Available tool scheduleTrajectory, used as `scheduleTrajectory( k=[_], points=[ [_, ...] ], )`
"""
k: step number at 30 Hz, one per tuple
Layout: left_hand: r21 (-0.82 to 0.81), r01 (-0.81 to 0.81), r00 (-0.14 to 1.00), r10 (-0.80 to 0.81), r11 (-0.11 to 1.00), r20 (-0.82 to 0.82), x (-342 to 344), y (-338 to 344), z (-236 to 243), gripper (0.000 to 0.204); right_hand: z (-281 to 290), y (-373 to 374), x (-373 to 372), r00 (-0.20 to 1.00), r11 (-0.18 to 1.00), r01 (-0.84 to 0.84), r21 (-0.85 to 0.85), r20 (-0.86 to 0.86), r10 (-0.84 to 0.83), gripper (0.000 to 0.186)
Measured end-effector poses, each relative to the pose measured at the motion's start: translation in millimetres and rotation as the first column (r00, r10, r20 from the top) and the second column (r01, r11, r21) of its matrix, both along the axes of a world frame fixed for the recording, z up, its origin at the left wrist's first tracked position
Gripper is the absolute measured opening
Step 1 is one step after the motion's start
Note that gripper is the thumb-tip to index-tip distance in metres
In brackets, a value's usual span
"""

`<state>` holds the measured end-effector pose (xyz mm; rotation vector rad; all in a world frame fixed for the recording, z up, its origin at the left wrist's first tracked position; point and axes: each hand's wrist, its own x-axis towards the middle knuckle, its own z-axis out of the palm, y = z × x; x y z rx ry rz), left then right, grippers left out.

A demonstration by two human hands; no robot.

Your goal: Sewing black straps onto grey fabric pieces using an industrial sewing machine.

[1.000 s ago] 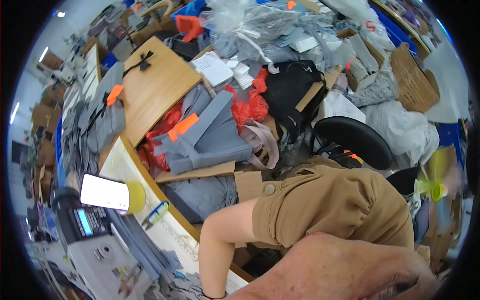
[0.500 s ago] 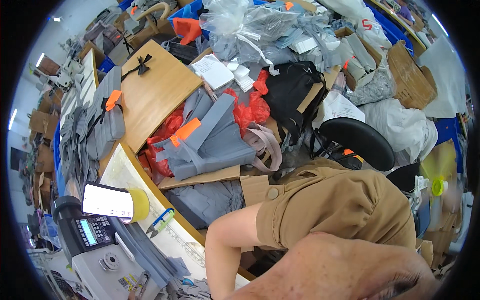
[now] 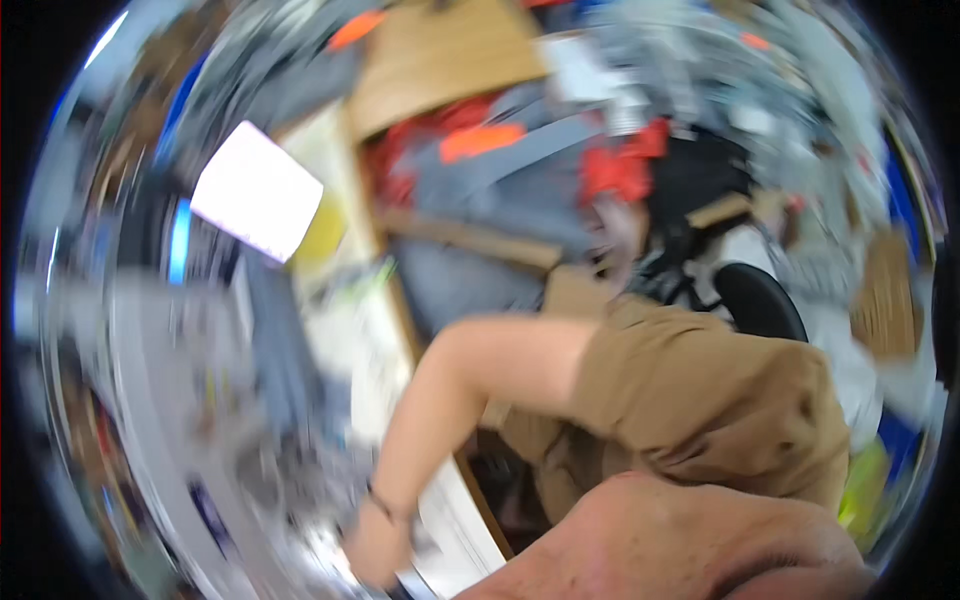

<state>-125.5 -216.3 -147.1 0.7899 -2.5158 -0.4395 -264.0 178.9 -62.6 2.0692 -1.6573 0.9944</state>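
Observation:
One bare forearm comes out of a brown sleeve and bends down toward the sewing machine; from the machine's layout I take it for my right arm. At its end my right hand is near the lower edge, with a dark band at the wrist. Its fingers are smeared by motion, so what it holds, if anything, is hidden. Grey fabric strips lie along the machine beside a white work table. My left hand is out of view.
A phone with a bright screen stands against a yellow round object. Beyond are a wooden board, grey fabric pieces with an orange tag, red plastic bags, a black bag and a black stool seat.
The view has swung and blurred, shifting the table and goods up and right. My right hand and its wristband, out of view before, now show near the machine.

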Motion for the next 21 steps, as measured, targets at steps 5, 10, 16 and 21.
scheduleTrajectory(
  k=[5, 10, 16, 21],
  points=[
    [-0.121, -0.256, 0.960, 0.237, 0.959, -0.149, 168, -27, 70, 0.026, -14, 0, 2, 0.998, 0.998, 0.055, 0.039, 0.025, -0.056, 0.015],
    [-0.544, -0.009, 0.996, -0.042, 0.839, -0.082, 159, 40, 93, 0.027, -7, 9, 0, 0.981, 0.952, 0.162, 0.262, -0.145, -0.127, 0.019],
    [-0.579, 0.308, 0.951, -0.239, 0.755, 0.195, 143, 97, 126, 0.030, 17, 14, 0, 0.987, 0.930, 0.160, 0.331, -0.053, -0.151, 0.026],
    [-0.570, 0.347, 0.928, -0.187, 0.745, 0.321, 134, 92, 105, 0.022, 10, 19, -1, 0.980, 0.883, 0.192, 0.428, -0.029, -0.199, 0.026]
  ],
)
